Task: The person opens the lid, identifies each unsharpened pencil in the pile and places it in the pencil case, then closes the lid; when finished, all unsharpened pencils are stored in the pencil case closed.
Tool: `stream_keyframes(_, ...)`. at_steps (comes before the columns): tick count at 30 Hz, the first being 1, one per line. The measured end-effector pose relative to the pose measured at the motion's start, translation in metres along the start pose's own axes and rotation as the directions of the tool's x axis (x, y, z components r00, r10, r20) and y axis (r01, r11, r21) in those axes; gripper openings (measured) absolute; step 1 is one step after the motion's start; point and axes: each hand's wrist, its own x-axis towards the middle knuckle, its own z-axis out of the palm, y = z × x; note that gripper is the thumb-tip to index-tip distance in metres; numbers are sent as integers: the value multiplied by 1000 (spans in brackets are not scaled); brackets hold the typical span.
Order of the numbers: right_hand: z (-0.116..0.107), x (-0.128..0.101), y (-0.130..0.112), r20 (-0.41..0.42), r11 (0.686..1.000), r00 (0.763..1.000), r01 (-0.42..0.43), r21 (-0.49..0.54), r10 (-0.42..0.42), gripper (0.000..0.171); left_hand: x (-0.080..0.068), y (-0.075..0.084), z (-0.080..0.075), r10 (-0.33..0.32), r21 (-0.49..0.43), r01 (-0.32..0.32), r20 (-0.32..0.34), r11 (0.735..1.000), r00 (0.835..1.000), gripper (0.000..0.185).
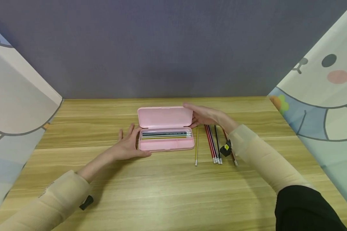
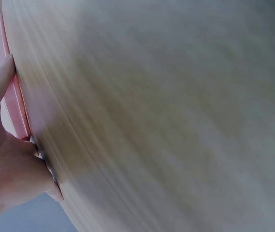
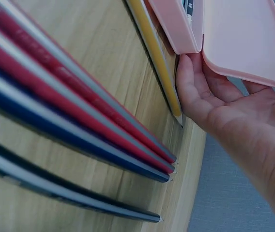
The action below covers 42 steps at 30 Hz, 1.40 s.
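A pink pencil case (image 1: 159,146) lies open on the table, its lid (image 1: 164,117) standing up at the back. Several dark pencils (image 1: 164,133) and a yellow one lie in its rear compartment. At the case's left end is my left hand (image 1: 128,146), fingers spread and thumb stretched along the front edge; the thumb (image 2: 1,79) touches the pink side in the left wrist view. My right hand (image 1: 205,116) holds the lid's right end, a digit over its upper corner. Other fingers (image 3: 220,87) are partly hidden behind the lid in the right wrist view.
Right of the case, a yellow pencil (image 1: 196,147) lies on the wooden table (image 1: 167,186). Beyond it are red and dark pencils (image 1: 212,146), and another reddish pencil (image 1: 235,158) partly under the right wrist. A grey-blue wall panel (image 1: 162,51) stands behind the table.
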Motion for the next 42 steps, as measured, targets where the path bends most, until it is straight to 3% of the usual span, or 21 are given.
stream_keyframes(11,0,-2,5,16,998,999,49,-28,-49,69,0,-2,0,-9,12,9,-2,1000,1000,101)
stream_keyframes(18,0,-5,11,33,991,993,111,-75,-109,41,0,-2,2,-20,25,20,2,999,1000,108)
stream_keyframes(22,1,-6,13,36,983,990,138,-118,-135,36,0,-1,2,-32,28,32,9,999,999,111)
stream_keyframes(28,1,-10,17,30,957,986,168,-238,-166,52,2,0,1,-46,38,45,22,998,999,113)
stream_keyframes(34,6,-13,18,45,912,978,208,-352,-205,56,3,0,2,-36,28,35,27,999,999,121)
stream_keyframes(42,15,-18,21,25,892,972,223,-394,-232,70,3,2,2,-30,27,29,9,999,1000,126)
